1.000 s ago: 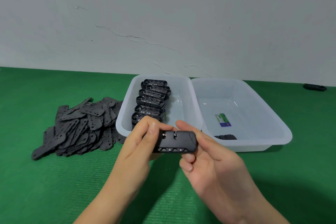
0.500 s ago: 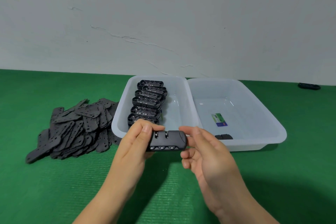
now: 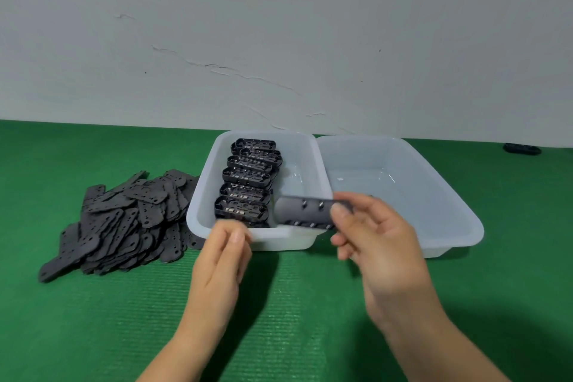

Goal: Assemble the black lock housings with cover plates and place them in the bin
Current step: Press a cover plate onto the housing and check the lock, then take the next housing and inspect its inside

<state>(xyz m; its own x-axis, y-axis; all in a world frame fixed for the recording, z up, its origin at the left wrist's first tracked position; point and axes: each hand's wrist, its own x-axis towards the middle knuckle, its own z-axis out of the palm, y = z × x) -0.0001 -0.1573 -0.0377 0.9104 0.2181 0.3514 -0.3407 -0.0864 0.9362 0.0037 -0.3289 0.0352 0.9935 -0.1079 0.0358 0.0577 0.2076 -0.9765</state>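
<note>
My right hand (image 3: pixel 376 237) pinches one end of an assembled black lock housing (image 3: pixel 305 212), held in the air over the front rim between the two bins. My left hand (image 3: pixel 224 253) holds nothing, its fingers loosely curled just in front of the left bin (image 3: pixel 203 195). That bin holds a row of several open black housings (image 3: pixel 248 178). A heap of dark grey cover plates (image 3: pixel 124 220) lies on the green mat to the left. The right bin (image 3: pixel 440 195) stands beside the left one; my hand hides part of its floor.
A grey wall runs behind the green mat (image 3: pixel 93 319). A small black part (image 3: pixel 522 149) lies at the far right near the wall. The two translucent bins touch side by side in the middle.
My left hand has let go of the lock housing and drawn back. My right hand has carried the housing to the right and up, toward the right bin.
</note>
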